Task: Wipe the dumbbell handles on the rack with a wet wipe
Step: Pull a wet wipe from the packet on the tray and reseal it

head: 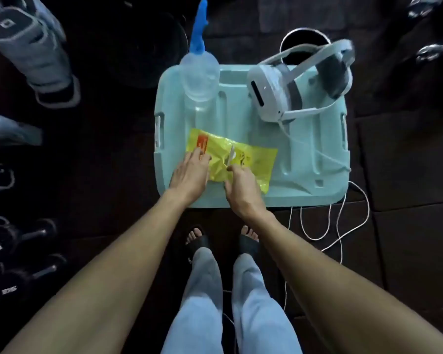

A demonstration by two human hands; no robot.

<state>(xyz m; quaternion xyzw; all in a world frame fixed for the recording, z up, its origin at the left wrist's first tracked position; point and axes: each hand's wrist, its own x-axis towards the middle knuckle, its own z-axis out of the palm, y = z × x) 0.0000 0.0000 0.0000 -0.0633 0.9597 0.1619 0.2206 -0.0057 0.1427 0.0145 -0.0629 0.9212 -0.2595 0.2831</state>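
- So, the yellow wet wipe pack [243, 162] lies flat on the near left part of a pale blue plastic lid [304, 159], its orange label end to the left and the rest stretching right and toward the person.
- A white wipe [231, 157] sticks up out of the middle of the pack, and the right hand [241, 190] has it pinched between thumb and fingertips right at the opening. The rest of that hand curls over the pack's near edge.
- The left hand [189, 172] rests on the pack's left end, fingers fairly straight, with the fingertips pressing down on the orange label area. It's holding the pack flat, not gripping it.
- So the pack sits between the two hands, one on the left end and one at the middle slit.
- Also on the lid: a clear spray bottle [200, 80] with a blue trigger head, lying at the far left, nozzle pointing away from the person.
- A white VR-style headset [292, 85] sits on the far right of the lid, and its white cable [335, 226] trails off the near right edge and loops on the dark floor.
- Behind the headset there's a round dark container with a shiny rim [302, 39], partly hidden.
- The dumbbells [18, 256] are off to the left edge of the view, black with white lettering, well apart from both hands. The handles look like dark bars, too dim to say much more.
- At the bottom you can see the person's light trousers and black slides [200, 241], standing just beside the lid's near edge.
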